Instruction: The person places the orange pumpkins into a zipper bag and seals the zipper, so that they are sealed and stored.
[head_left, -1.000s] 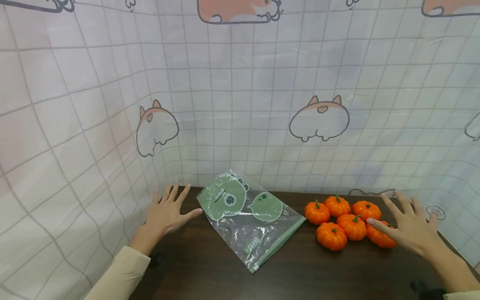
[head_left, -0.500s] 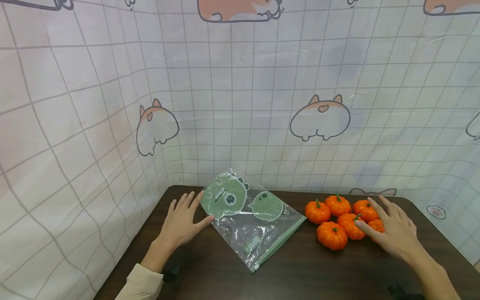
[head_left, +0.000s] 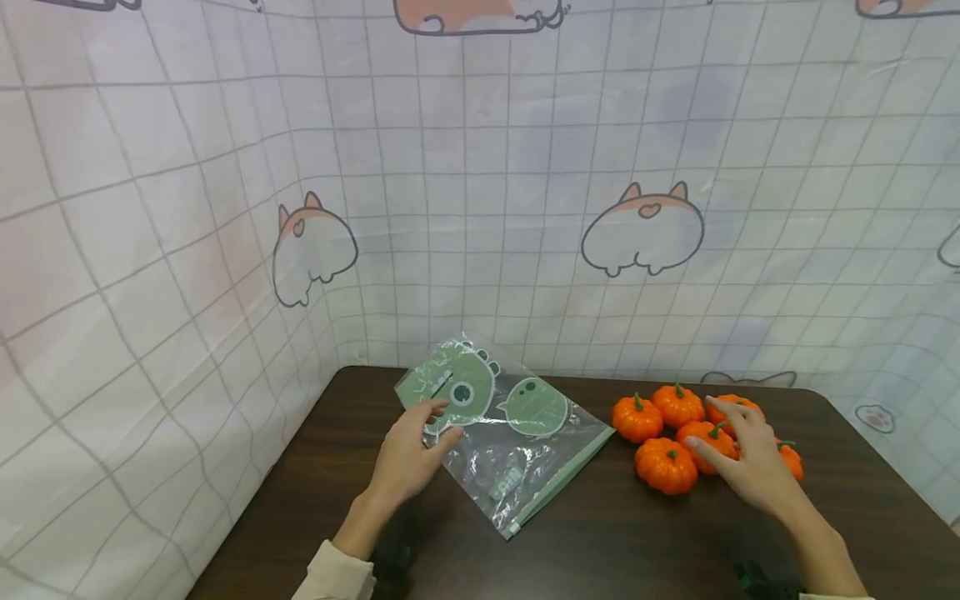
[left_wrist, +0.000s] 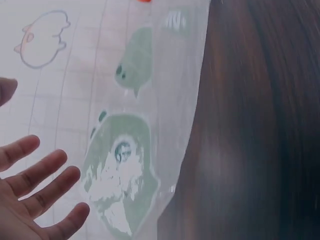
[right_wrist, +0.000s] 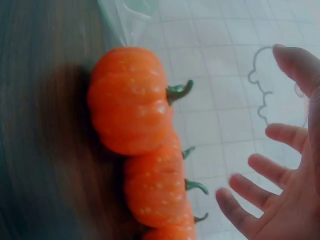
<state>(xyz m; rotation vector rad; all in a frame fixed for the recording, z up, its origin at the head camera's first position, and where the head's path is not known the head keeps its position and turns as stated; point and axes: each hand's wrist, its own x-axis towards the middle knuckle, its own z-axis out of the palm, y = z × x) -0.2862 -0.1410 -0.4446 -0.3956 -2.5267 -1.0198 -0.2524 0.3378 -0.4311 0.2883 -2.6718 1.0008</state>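
Observation:
A clear zip bag with green cartoon prints lies flat on the dark table, its green zip edge toward the lower right. Over its left side hovers my left hand, fingers spread loosely and holding nothing; the left wrist view shows the bag apart from the fingers. Several small orange pumpkins with green stems sit in a cluster right of the bag. Above the right part of that cluster is my right hand, hiding some of them. In the right wrist view its fingers stand clear of the nearest pumpkin.
The dark wooden table has rounded back corners. A white grid-patterned cloth with dog drawings hangs behind it and along the left side.
Both hands have moved inward: the left from the table's left side to over the bag, the right from the right side to over the pumpkins. Bag and pumpkins stay in place.

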